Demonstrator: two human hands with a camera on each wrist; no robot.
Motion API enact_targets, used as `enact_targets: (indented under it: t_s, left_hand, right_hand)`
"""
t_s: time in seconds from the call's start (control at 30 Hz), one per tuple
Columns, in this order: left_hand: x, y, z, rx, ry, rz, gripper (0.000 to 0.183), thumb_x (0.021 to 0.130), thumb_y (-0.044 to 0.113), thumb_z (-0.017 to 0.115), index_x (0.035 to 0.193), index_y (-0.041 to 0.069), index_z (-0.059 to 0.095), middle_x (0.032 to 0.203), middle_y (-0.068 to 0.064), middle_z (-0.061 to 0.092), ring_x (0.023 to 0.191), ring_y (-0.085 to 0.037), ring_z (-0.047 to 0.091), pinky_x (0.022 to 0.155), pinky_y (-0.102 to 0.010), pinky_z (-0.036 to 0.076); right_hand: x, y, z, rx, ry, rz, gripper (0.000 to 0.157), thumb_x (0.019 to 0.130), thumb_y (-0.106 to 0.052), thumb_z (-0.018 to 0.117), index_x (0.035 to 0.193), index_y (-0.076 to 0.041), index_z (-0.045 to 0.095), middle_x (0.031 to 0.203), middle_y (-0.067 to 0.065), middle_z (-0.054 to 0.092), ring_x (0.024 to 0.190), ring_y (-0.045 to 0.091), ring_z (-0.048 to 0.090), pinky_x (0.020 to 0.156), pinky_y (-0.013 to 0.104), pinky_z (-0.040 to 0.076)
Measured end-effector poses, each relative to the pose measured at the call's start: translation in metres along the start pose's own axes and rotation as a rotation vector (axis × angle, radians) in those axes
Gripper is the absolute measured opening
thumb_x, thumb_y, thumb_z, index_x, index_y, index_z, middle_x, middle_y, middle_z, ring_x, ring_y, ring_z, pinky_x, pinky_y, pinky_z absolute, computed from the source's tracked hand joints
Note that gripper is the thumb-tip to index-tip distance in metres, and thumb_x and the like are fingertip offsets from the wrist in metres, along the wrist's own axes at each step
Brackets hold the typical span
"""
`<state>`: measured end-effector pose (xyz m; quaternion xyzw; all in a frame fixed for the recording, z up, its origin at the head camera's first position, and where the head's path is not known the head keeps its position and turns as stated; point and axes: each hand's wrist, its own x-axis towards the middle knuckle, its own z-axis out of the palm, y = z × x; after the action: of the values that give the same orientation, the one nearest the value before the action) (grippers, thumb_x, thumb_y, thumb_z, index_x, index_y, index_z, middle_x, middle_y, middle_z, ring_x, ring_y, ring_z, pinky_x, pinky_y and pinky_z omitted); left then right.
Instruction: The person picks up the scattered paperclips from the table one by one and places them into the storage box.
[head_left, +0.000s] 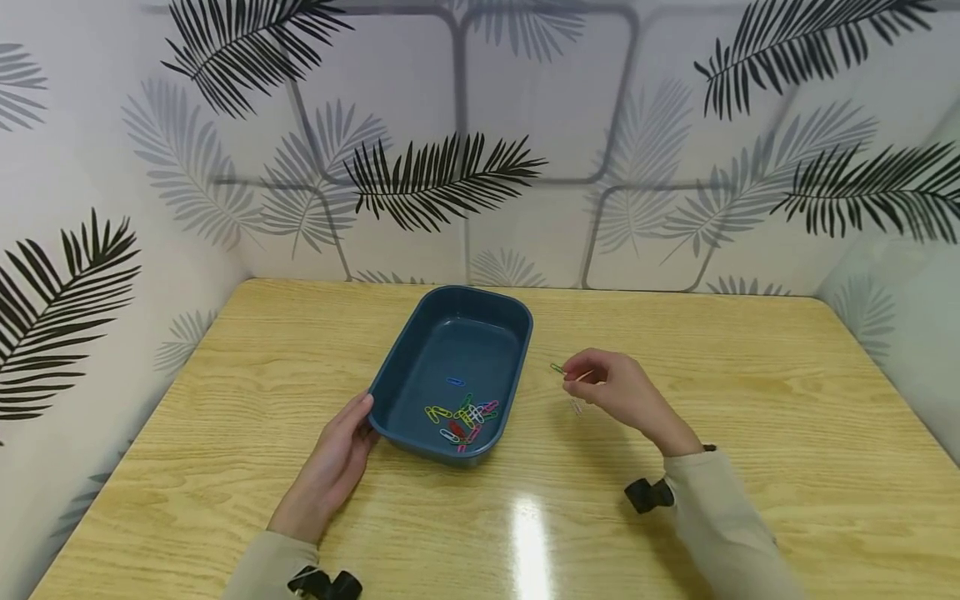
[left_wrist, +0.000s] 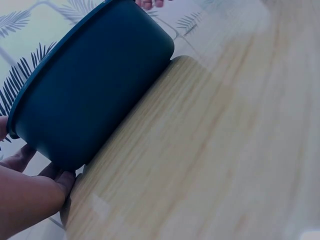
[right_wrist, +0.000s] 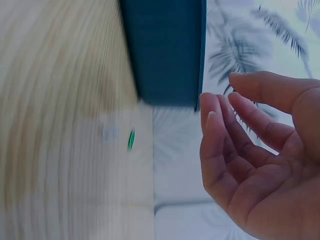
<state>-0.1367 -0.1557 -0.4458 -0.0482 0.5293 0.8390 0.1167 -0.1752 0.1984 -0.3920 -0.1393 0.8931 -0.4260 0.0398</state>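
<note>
A dark blue plastic tub (head_left: 450, 454) stands on the table with several coloured paper clips (head_left: 469, 415) gathered at its near end. At its near left corner, my left hand (head_left: 333, 458) grips the tub, thumb over the rim and fingers low against the outside wall. Right of the tub, my right hand (head_left: 618, 392) hovers over the table. Its thumb and fingertips are bent but apart, and nothing shows between them in the right wrist view. A green paper clip (right_wrist: 131, 140) and a blurred whitish clip (right_wrist: 109, 131) lie on the table by this hand.
The light wood table (head_left: 720, 367) meets a leaf-patterned wall covering (head_left: 525, 233) at its back edge. A bright light reflection (head_left: 529, 542) shows on the near tabletop. Dark wrist-camera mounts (head_left: 648, 495) sit at both sleeves.
</note>
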Motion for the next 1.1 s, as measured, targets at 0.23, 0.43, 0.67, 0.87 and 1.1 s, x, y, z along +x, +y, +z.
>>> enact_targets:
  t_s: [0.23,0.43,0.67,0.87,1.1]
  left_hand:
    - [0.0,-0.001,-0.001,-0.005,0.016,-0.002,0.05,0.107,0.021,0.037,0.149,-0.004,0.023,0.148,-0.012,0.028,0.131,-0.015,0.031,0.107,-0.027,0.027]
    - [0.0,-0.001,-0.001,0.001,0.012,0.005,0.051,0.107,0.022,0.038,0.148,-0.005,0.025,0.146,-0.012,0.031,0.129,-0.015,0.033,0.106,-0.028,0.028]
    - [0.0,-0.001,0.0,0.009,0.019,0.006,0.051,0.107,0.022,0.038,0.148,-0.006,0.025,0.144,-0.012,0.033,0.128,-0.015,0.034,0.107,-0.028,0.027]
    - [0.001,0.0,0.001,0.004,0.023,0.008,0.051,0.107,0.021,0.039,0.147,-0.007,0.025,0.144,-0.013,0.033,0.128,-0.016,0.035,0.108,-0.029,0.027]
    - [0.0,0.0,0.001,0.012,0.024,0.01,0.051,0.107,0.021,0.038,0.147,-0.007,0.025,0.144,-0.013,0.033,0.128,-0.015,0.035,0.108,-0.029,0.026]
  right_hand:
    - [0.005,0.018,-0.011,-0.041,0.013,0.073,0.024,0.092,-0.01,0.065,0.11,0.005,0.065,0.097,0.011,0.066,0.086,0.026,0.064,0.07,0.034,0.052]
    - [0.009,0.026,-0.008,-0.118,-0.038,0.129,0.022,0.091,-0.009,0.064,0.108,0.006,0.064,0.098,0.017,0.066,0.08,0.026,0.065,0.067,0.036,0.053]
    - [0.013,0.026,0.003,-0.205,-0.061,0.133,0.021,0.083,-0.007,0.07,0.101,0.004,0.066,0.092,0.016,0.067,0.083,0.028,0.063,0.072,0.041,0.051]
    - [0.013,0.02,0.009,-0.255,-0.072,0.133,0.022,0.077,-0.001,0.074,0.097,0.004,0.067,0.089,0.014,0.067,0.08,0.027,0.063,0.07,0.042,0.052]
    - [0.012,0.017,0.011,-0.297,-0.114,0.106,0.011,0.078,0.004,0.07,0.088,0.001,0.067,0.084,0.01,0.066,0.076,0.023,0.061,0.066,0.037,0.05]
